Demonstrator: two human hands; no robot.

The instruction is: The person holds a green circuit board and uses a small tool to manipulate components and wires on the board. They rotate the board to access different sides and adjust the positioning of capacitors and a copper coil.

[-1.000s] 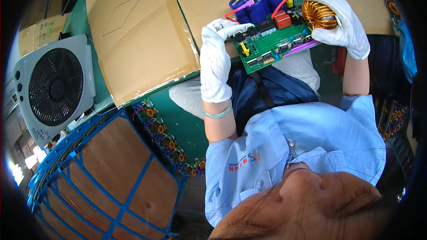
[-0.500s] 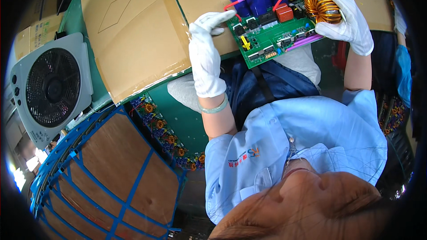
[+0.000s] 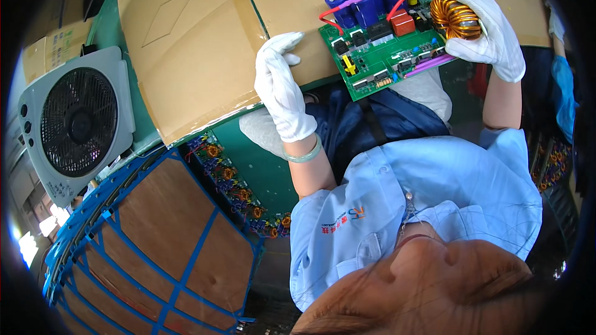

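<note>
My white-gloved right hand [image 3: 496, 34] grips a green circuit board [image 3: 375, 56] by its right end, its fingers wrapped round a copper-wound coil [image 3: 455, 17]. Several blue capacitors [image 3: 365, 9] stand along the far edge of the board, with red wires beside them. A red block component [image 3: 402, 22] sits near the middle, and purple strips lie along the near right edge. The board is tilted at the cardboard's front edge, partly over my lap. My gloved left hand [image 3: 279, 84] is apart from the board, to its left, fingers loosely stretched and holding nothing.
Flat cardboard [image 3: 192, 43] covers the work table. A grey box fan [image 3: 81, 124] stands at the left. Below it is a brown panel with blue strapping [image 3: 180, 236]. More boards with coils [image 3: 233, 180] lie lower down. Another person's blue sleeve [image 3: 563, 99] shows at the far right.
My left hand has let go of the board's left edge and drawn away to the left. The board in my right hand has shifted slightly right and nearer.
</note>
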